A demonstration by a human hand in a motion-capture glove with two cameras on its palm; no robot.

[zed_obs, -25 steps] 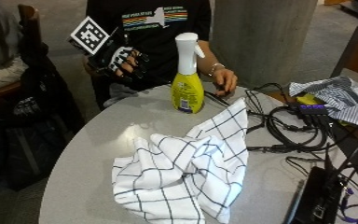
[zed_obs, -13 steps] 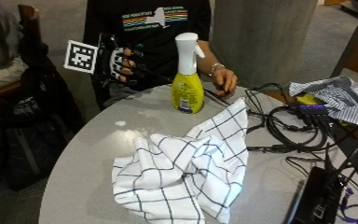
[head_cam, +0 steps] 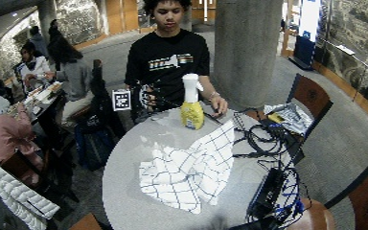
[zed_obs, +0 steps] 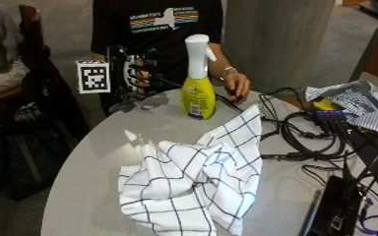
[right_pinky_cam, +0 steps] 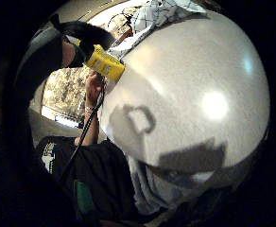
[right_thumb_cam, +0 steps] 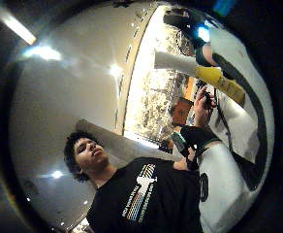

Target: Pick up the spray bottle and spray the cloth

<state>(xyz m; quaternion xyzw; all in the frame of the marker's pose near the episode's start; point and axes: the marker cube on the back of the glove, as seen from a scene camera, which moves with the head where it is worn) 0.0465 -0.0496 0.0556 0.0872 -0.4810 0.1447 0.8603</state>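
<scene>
Outside view shows nothing done yet: the gloved right hand (zed_obs: 139,76) hovers empty, fingers loosely curled, left of the upright spray bottle (zed_obs: 198,81), the cloth (zed_obs: 195,182) lying crumpled nearer.

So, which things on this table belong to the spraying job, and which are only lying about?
For the job:
- spray bottle, standing upright, not held
- checked cloth, crumpled on the table
- gloved right hand, raised near the table edge, holding nothing

Only lying about:
- black cables
- striped cloth
- bare hand, resting on the table
</scene>
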